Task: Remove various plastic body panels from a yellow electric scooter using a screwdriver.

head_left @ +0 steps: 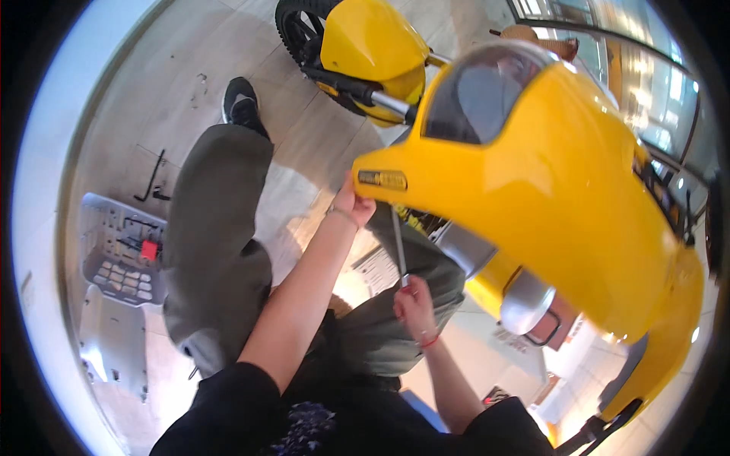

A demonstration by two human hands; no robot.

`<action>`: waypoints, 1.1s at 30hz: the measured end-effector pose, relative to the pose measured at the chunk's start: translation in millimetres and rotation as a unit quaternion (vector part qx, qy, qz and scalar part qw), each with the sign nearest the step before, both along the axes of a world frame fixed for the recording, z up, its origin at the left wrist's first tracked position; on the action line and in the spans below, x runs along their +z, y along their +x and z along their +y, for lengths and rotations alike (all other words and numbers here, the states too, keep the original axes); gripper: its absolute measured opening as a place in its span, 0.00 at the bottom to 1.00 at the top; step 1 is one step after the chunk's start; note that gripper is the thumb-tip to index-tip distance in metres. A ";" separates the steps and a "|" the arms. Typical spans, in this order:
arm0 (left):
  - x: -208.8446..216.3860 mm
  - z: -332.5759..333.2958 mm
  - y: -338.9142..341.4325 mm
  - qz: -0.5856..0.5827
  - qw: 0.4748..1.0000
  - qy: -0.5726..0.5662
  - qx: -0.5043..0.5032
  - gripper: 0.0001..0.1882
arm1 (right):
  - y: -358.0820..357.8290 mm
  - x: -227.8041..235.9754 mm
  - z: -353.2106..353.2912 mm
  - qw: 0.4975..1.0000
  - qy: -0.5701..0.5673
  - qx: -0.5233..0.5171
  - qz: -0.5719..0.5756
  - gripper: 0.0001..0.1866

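I sit beside a yellow motorcycle. My left hand (353,205) grips the lower front corner of its glossy yellow fairing (532,182), near a small dark badge; some of the fingers are hidden behind the edge. Below it, my right hand (415,305) is closed around the lower end of a long thin metal rod tool (399,243). The shaft points up toward the underside of the fairing, and its tip is out of sight. The tool's handle is mostly covered by my fingers, so its exact kind cannot be made out.
An open grey tool case (91,267) with hex keys, bits and a red piece lies on the floor at left, its lid (114,342) folded down. Loose hex keys (152,176) lie above it. The front wheel (296,38) stands beyond my outstretched shoe (242,102).
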State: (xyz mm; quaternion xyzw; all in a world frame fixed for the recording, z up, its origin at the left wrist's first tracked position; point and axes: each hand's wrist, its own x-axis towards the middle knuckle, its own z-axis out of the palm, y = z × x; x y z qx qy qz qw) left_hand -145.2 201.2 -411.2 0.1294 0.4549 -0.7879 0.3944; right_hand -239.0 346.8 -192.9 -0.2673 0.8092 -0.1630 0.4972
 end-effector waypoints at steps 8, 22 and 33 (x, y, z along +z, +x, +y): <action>12.6 -7.1 -4.1 -0.041 0.997 0.057 -0.011 0.10 | -4.5 48.8 1.0 0.980 -0.143 0.137 0.027 0.24; 9.4 -29.7 -4.3 -0.079 0.988 0.115 -0.064 0.09 | 6.7 82.4 -41.3 0.898 -0.324 0.281 0.101 0.17; -26.8 -48.6 -17.1 -0.059 0.991 0.114 -0.048 0.10 | 51.9 63.4 -102.5 0.921 -0.264 0.263 0.119 0.13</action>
